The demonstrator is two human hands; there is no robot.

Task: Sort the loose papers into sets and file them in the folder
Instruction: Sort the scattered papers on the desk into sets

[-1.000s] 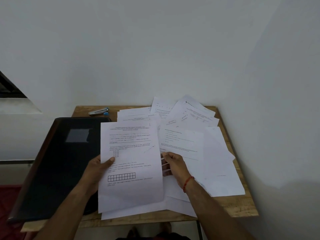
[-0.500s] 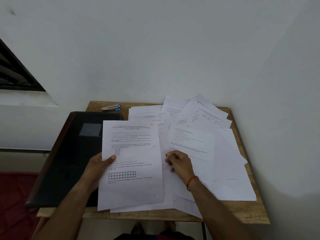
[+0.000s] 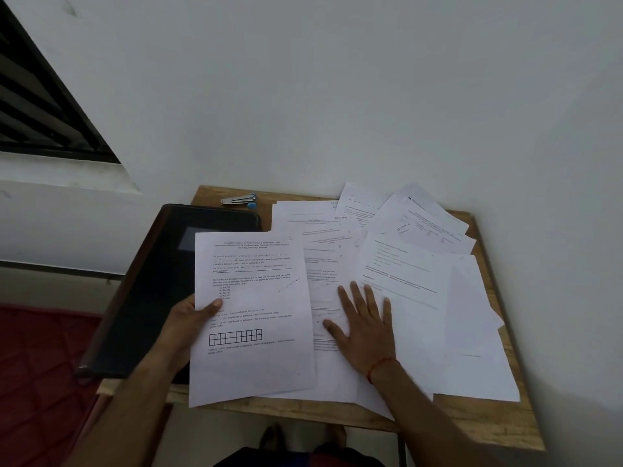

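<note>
Two hands work the papers: the left hand (image 3: 188, 320) pinches a printed sheet (image 3: 251, 311) above the black folder (image 3: 158, 284), while the right hand (image 3: 365, 326) presses flat, fingers spread, on loose papers (image 3: 404, 281) covering the tabletop (image 3: 472, 423).

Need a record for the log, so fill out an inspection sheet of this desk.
Surface: wooden table, mostly covered.
Job's things: black folder flat at left, overhanging the edge; printed sheet overlapping it; loose papers fanned across the right.
Clutter: stapler at the far edge.
Hands: left hand grips the printed sheet's left edge; right hand rests flat on the loose papers.
Cables: nothing seen.
Surroundings: wall behind and right; louvred window upper left; red mat on the floor.
</note>
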